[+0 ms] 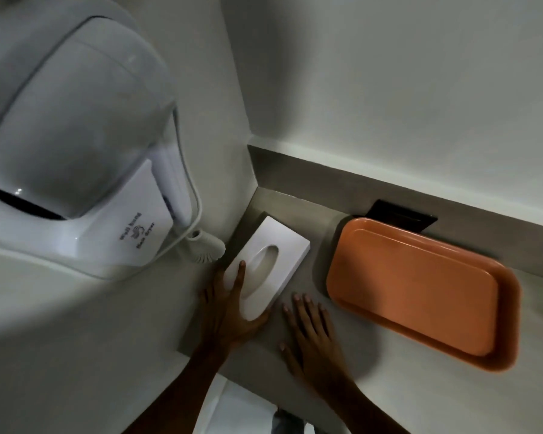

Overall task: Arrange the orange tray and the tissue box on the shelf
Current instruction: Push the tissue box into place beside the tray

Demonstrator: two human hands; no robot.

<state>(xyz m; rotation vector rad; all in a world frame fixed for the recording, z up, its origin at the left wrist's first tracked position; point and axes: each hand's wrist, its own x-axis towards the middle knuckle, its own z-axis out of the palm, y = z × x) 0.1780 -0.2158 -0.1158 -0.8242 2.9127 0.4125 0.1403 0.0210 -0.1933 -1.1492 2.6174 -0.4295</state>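
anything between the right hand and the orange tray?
Nothing visible. Only bare shelf lies between the right hand and the orange tray. The tissue box sits on the hand's other side, held by the left hand.

left hand around the tissue box, right hand flat beside it, orange tray nearby on the shelf

Bare shelf lies between the tissue box and the orange tray. The big hair dryer sticks out from the wall left of the box.
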